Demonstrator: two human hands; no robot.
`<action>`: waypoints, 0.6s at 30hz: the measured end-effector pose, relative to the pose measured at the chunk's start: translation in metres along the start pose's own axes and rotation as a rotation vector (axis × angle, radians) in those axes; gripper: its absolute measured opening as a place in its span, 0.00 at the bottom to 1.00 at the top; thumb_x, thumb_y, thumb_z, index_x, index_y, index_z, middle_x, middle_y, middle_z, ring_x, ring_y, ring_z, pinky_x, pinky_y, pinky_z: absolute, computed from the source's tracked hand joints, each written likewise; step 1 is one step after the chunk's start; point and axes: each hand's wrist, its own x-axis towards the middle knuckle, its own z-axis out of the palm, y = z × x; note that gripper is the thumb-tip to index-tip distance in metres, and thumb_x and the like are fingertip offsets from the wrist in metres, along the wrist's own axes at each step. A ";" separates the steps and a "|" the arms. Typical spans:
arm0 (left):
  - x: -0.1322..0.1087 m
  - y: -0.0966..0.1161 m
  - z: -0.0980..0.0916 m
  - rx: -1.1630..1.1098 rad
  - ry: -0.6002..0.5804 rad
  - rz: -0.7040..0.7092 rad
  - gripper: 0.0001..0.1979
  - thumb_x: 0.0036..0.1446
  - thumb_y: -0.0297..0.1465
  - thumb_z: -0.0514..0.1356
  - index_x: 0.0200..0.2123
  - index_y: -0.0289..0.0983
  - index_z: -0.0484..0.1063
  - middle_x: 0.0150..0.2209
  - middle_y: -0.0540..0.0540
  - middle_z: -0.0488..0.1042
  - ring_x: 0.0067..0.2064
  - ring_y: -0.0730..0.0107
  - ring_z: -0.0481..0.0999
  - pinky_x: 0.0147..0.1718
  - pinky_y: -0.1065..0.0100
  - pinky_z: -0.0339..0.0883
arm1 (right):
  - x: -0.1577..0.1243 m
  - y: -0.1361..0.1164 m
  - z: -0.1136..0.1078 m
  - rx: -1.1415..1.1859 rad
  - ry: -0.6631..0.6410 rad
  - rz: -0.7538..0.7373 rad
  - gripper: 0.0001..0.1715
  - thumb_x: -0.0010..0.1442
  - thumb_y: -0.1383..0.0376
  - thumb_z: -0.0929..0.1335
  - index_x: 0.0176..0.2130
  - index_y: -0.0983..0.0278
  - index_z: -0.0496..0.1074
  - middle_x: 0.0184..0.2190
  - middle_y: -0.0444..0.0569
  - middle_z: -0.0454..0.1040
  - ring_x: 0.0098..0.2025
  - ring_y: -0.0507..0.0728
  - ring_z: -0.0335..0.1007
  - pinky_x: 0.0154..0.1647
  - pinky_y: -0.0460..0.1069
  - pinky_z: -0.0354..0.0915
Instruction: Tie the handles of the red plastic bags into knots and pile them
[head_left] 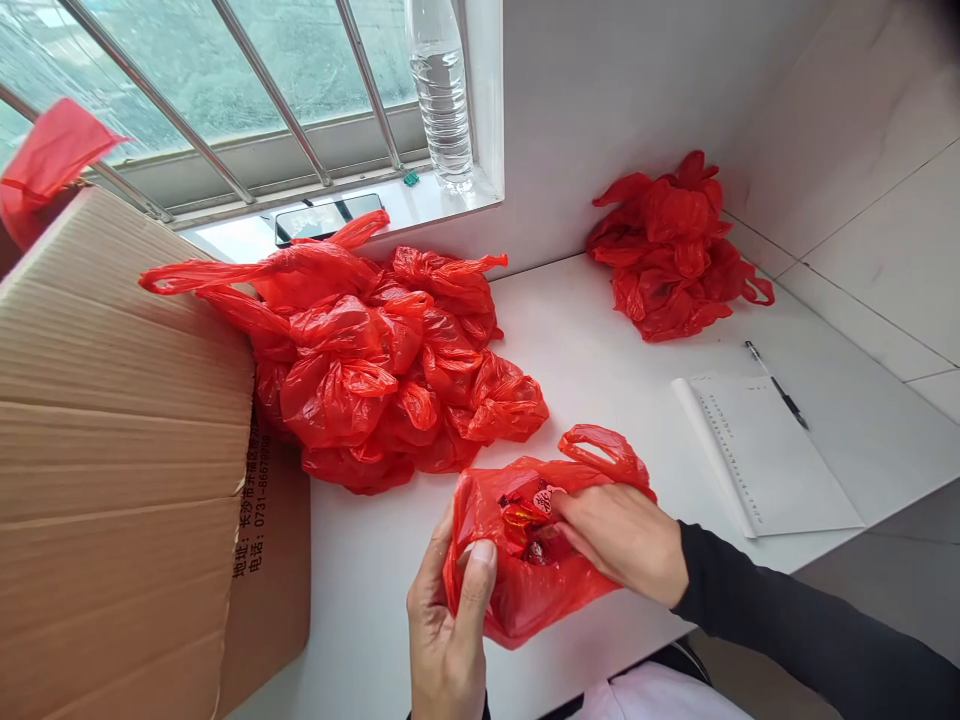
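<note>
My left hand [455, 610] grips the left edge of an open red plastic bag [517, 610], thumb on the near side and fingers behind the film. Inside the bag's mouth lie several small wrapped sweets [517, 525] in red, gold and dark shiny wrappers. My right hand [626, 535] reaches into the bag from the right. Its fingertips are closed on a small red wrapped sweet [544, 498] with a printed character; some fingers are hidden by the bag. One loop handle [604, 450] of the bag stands up behind my right hand.
Tied red bags [390, 370] are heaped behind; more red bags [675, 250] lie at the back right. A large cardboard box [127, 440] blocks the left. A notebook [780, 460] and pen [780, 390] lie right. A water bottle [444, 110] and phone [326, 217] are on the windowsill.
</note>
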 end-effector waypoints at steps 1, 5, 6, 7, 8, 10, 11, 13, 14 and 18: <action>0.000 -0.002 -0.002 -0.001 0.021 -0.014 0.26 0.56 0.42 0.69 0.57 0.45 0.75 0.53 0.44 0.81 0.54 0.59 0.79 0.51 0.66 0.73 | -0.001 0.000 -0.002 -0.005 0.021 0.015 0.08 0.71 0.69 0.62 0.40 0.64 0.70 0.32 0.50 0.78 0.31 0.59 0.76 0.24 0.52 0.46; -0.001 -0.005 -0.007 0.001 0.017 -0.045 0.26 0.56 0.42 0.70 0.57 0.44 0.76 0.54 0.44 0.80 0.56 0.58 0.78 0.52 0.66 0.73 | -0.002 -0.002 -0.007 -0.042 0.060 0.080 0.11 0.73 0.70 0.59 0.43 0.65 0.69 0.30 0.51 0.76 0.30 0.60 0.75 0.25 0.52 0.48; -0.002 -0.005 -0.007 0.002 0.011 -0.043 0.26 0.56 0.43 0.70 0.56 0.44 0.76 0.55 0.43 0.80 0.57 0.58 0.77 0.53 0.65 0.72 | -0.002 -0.003 -0.007 -0.050 0.056 0.079 0.10 0.73 0.70 0.59 0.45 0.66 0.69 0.29 0.50 0.76 0.29 0.60 0.75 0.25 0.51 0.48; -0.002 -0.004 -0.007 0.003 0.011 -0.043 0.25 0.55 0.44 0.69 0.56 0.45 0.77 0.55 0.44 0.80 0.57 0.57 0.77 0.54 0.65 0.72 | 0.000 -0.005 -0.006 -0.058 0.050 0.070 0.09 0.72 0.71 0.60 0.46 0.66 0.69 0.28 0.50 0.76 0.28 0.60 0.75 0.24 0.51 0.48; -0.003 -0.004 -0.006 0.003 0.018 -0.044 0.25 0.55 0.44 0.70 0.56 0.45 0.77 0.55 0.44 0.80 0.57 0.58 0.77 0.54 0.65 0.72 | 0.001 -0.006 -0.004 -0.063 0.042 0.051 0.08 0.71 0.71 0.61 0.47 0.67 0.69 0.28 0.50 0.76 0.27 0.60 0.75 0.24 0.51 0.47; -0.005 -0.003 -0.004 0.003 0.040 -0.045 0.25 0.55 0.43 0.70 0.55 0.47 0.77 0.56 0.45 0.79 0.57 0.58 0.77 0.53 0.66 0.73 | 0.006 -0.010 0.002 -0.068 0.027 -0.013 0.10 0.69 0.72 0.64 0.50 0.65 0.68 0.30 0.49 0.77 0.28 0.60 0.76 0.23 0.51 0.47; -0.005 -0.001 -0.002 0.007 0.033 -0.038 0.24 0.55 0.43 0.70 0.55 0.47 0.77 0.56 0.45 0.79 0.56 0.58 0.77 0.53 0.66 0.72 | 0.008 -0.011 0.005 -0.070 0.019 -0.048 0.12 0.68 0.72 0.65 0.51 0.64 0.68 0.30 0.48 0.78 0.29 0.60 0.77 0.23 0.51 0.46; -0.007 0.003 0.003 0.019 -0.013 -0.012 0.24 0.56 0.44 0.69 0.55 0.46 0.78 0.55 0.43 0.80 0.56 0.56 0.77 0.54 0.64 0.72 | 0.014 -0.015 0.012 -0.077 0.010 -0.096 0.17 0.65 0.72 0.67 0.53 0.62 0.67 0.30 0.47 0.78 0.30 0.61 0.78 0.23 0.51 0.46; -0.008 0.006 0.006 0.023 -0.039 0.000 0.23 0.57 0.44 0.68 0.55 0.46 0.78 0.53 0.43 0.81 0.56 0.55 0.77 0.54 0.63 0.72 | 0.017 -0.016 0.015 -0.082 0.012 -0.103 0.18 0.65 0.71 0.67 0.54 0.61 0.67 0.30 0.46 0.78 0.30 0.62 0.78 0.23 0.51 0.46; -0.009 0.014 0.014 0.026 -0.047 0.021 0.22 0.57 0.45 0.68 0.53 0.46 0.80 0.51 0.43 0.82 0.54 0.54 0.79 0.52 0.63 0.73 | 0.025 -0.020 0.019 -0.095 0.045 -0.077 0.14 0.65 0.71 0.66 0.51 0.63 0.68 0.29 0.48 0.79 0.30 0.63 0.79 0.24 0.51 0.50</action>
